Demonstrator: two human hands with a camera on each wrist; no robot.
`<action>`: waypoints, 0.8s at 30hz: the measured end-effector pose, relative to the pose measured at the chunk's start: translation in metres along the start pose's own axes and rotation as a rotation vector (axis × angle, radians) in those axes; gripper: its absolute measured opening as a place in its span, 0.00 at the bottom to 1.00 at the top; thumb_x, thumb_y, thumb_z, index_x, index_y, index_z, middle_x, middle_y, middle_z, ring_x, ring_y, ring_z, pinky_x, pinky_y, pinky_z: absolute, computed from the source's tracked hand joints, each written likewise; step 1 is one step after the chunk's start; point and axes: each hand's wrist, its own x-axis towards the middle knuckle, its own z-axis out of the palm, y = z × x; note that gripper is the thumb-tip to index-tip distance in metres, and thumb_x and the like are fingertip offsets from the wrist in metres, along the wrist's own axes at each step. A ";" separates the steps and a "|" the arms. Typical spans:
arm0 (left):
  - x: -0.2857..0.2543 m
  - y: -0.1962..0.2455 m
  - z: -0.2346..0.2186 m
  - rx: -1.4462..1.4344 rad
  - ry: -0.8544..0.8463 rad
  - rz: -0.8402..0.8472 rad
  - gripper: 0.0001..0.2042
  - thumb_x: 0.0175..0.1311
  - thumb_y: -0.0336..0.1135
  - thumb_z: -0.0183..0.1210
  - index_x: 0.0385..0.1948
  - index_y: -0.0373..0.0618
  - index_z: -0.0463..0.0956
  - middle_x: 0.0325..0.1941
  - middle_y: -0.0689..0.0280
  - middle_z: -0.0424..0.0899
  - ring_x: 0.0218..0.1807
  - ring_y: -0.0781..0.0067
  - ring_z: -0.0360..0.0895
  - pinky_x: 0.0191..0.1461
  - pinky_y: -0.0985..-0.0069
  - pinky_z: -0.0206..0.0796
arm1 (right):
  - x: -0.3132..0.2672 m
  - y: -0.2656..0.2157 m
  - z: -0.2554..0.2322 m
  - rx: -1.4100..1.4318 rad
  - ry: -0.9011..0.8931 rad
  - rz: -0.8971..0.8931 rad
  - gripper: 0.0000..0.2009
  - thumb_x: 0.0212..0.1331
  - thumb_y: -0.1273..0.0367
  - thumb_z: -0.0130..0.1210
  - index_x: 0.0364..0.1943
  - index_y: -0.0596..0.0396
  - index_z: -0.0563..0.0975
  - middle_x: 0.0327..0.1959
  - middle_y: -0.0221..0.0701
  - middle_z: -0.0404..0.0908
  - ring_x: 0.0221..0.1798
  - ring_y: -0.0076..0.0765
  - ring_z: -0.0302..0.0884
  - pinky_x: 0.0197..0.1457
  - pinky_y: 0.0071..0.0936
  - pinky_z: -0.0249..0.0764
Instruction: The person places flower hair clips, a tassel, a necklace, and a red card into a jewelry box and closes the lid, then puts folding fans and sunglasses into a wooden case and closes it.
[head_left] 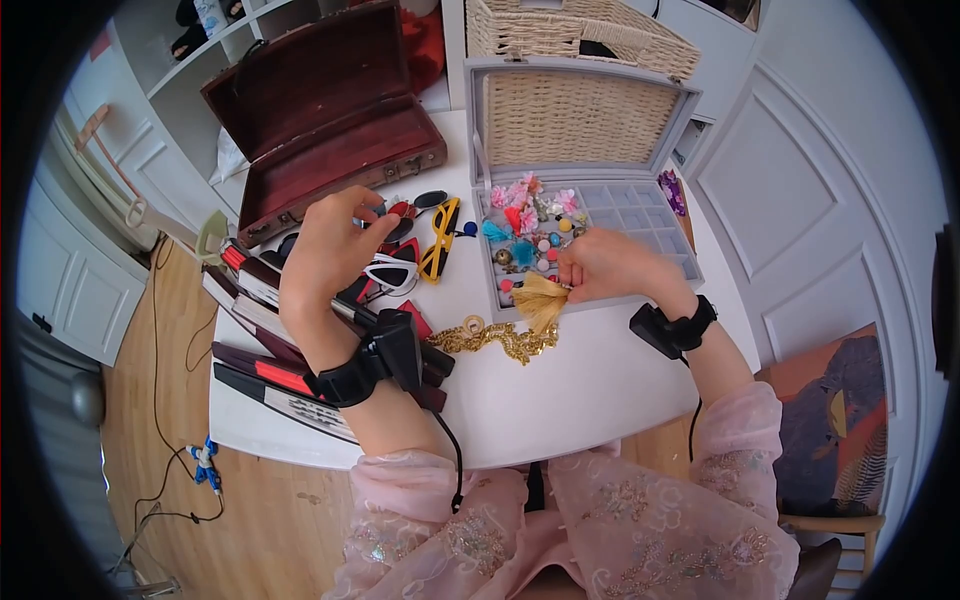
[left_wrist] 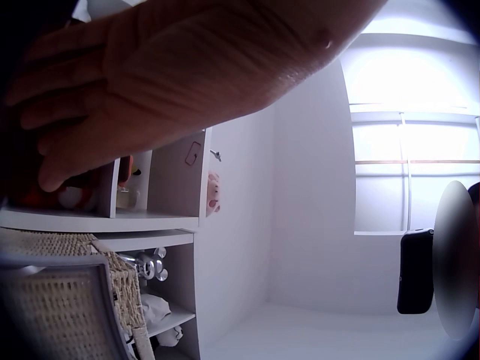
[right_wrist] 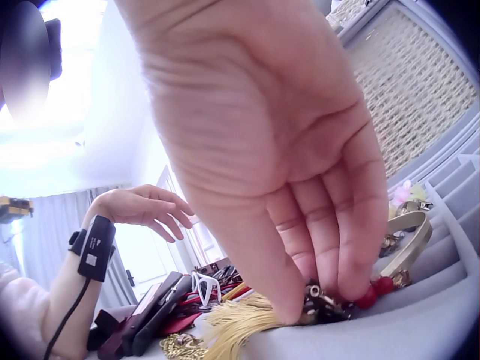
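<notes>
My right hand (head_left: 620, 265) is at the front edge of a grey jewelry box (head_left: 648, 218), pinching a gold tassel (head_left: 541, 300) by its top. In the right wrist view, thumb and fingers close on a dark ornate metal piece (right_wrist: 321, 306) at the tassel's head, beside red beads (right_wrist: 369, 294). Beaded and flowered trinkets (head_left: 524, 212) fill the box's left compartments. Over several sunglasses, my left hand (head_left: 335, 245) is raised with loosely bent fingers and holds nothing. Yellow-framed sunglasses (head_left: 439, 240) and white-framed sunglasses (head_left: 391, 272) lie beside it. A gold chain (head_left: 518, 345) lies before the box.
An open dark red suitcase (head_left: 345, 160) stands at the back left. Several books or cases (head_left: 290, 375) line the table's left side. Behind the box's raised lid (head_left: 580, 65) is a wicker basket (head_left: 640, 38). A purple item (head_left: 673, 193) lies right of the box.
</notes>
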 end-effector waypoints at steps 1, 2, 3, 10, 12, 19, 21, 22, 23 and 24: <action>0.000 0.001 0.000 -0.006 0.008 -0.005 0.15 0.53 0.37 0.61 0.39 0.36 0.77 0.33 0.51 0.82 0.32 0.59 0.81 0.38 0.70 0.70 | 0.000 -0.001 0.000 -0.001 0.000 -0.001 0.09 0.37 0.72 0.63 0.25 0.59 0.77 0.21 0.33 0.80 0.26 0.35 0.78 0.30 0.28 0.71; 0.000 0.001 0.000 -0.006 0.008 -0.006 0.15 0.53 0.37 0.61 0.39 0.36 0.77 0.33 0.51 0.82 0.32 0.59 0.81 0.38 0.70 0.70 | 0.000 -0.003 0.000 -0.026 0.033 0.002 0.08 0.37 0.73 0.63 0.23 0.59 0.76 0.21 0.33 0.79 0.25 0.35 0.78 0.30 0.28 0.71; 0.000 0.001 0.001 -0.005 -0.001 -0.007 0.15 0.52 0.37 0.61 0.39 0.36 0.78 0.34 0.52 0.82 0.32 0.59 0.81 0.38 0.70 0.70 | 0.000 -0.005 0.000 -0.051 0.066 0.007 0.07 0.38 0.73 0.62 0.21 0.59 0.76 0.20 0.33 0.79 0.24 0.34 0.78 0.29 0.28 0.71; 0.004 0.011 0.008 -0.032 -0.049 0.030 0.15 0.52 0.36 0.62 0.38 0.36 0.78 0.35 0.52 0.82 0.35 0.59 0.80 0.41 0.70 0.70 | 0.002 -0.007 -0.004 0.131 0.143 -0.027 0.06 0.39 0.73 0.59 0.22 0.60 0.74 0.17 0.33 0.76 0.21 0.31 0.75 0.27 0.25 0.70; 0.005 0.013 0.010 -0.039 -0.052 0.020 0.15 0.52 0.36 0.62 0.38 0.36 0.78 0.34 0.52 0.82 0.35 0.59 0.80 0.41 0.71 0.70 | 0.004 -0.003 -0.003 0.236 0.191 -0.040 0.07 0.39 0.74 0.59 0.22 0.61 0.73 0.15 0.32 0.74 0.20 0.30 0.72 0.26 0.25 0.69; 0.004 0.021 0.011 -0.055 -0.096 0.048 0.15 0.53 0.35 0.61 0.39 0.35 0.77 0.34 0.52 0.81 0.36 0.60 0.80 0.41 0.70 0.70 | 0.007 -0.010 -0.010 0.192 0.292 0.008 0.09 0.40 0.71 0.59 0.25 0.60 0.73 0.14 0.32 0.72 0.19 0.28 0.71 0.23 0.25 0.65; 0.004 0.022 0.011 -0.052 -0.100 0.047 0.15 0.53 0.35 0.61 0.39 0.34 0.77 0.35 0.52 0.81 0.36 0.60 0.80 0.41 0.70 0.71 | 0.008 -0.016 -0.012 0.148 0.333 -0.013 0.10 0.44 0.68 0.60 0.27 0.60 0.74 0.14 0.31 0.72 0.18 0.27 0.70 0.22 0.24 0.64; 0.004 0.023 0.011 -0.049 -0.103 0.045 0.15 0.53 0.35 0.61 0.38 0.34 0.77 0.35 0.52 0.81 0.36 0.60 0.80 0.41 0.70 0.71 | 0.009 -0.020 -0.014 0.149 0.333 -0.011 0.10 0.44 0.68 0.60 0.27 0.60 0.74 0.14 0.31 0.72 0.18 0.27 0.70 0.22 0.24 0.64; 0.004 0.024 0.010 -0.049 -0.106 0.046 0.15 0.53 0.35 0.61 0.38 0.34 0.77 0.35 0.52 0.81 0.36 0.60 0.80 0.41 0.70 0.71 | 0.010 -0.024 -0.015 0.196 0.359 -0.050 0.11 0.46 0.67 0.61 0.28 0.60 0.74 0.14 0.31 0.72 0.18 0.27 0.70 0.22 0.24 0.64; 0.004 0.024 0.009 -0.053 -0.102 0.048 0.15 0.53 0.35 0.61 0.38 0.34 0.77 0.35 0.52 0.81 0.36 0.60 0.80 0.41 0.70 0.71 | 0.010 -0.026 -0.015 0.242 0.384 -0.088 0.12 0.47 0.65 0.61 0.28 0.59 0.74 0.14 0.30 0.73 0.18 0.27 0.70 0.23 0.24 0.64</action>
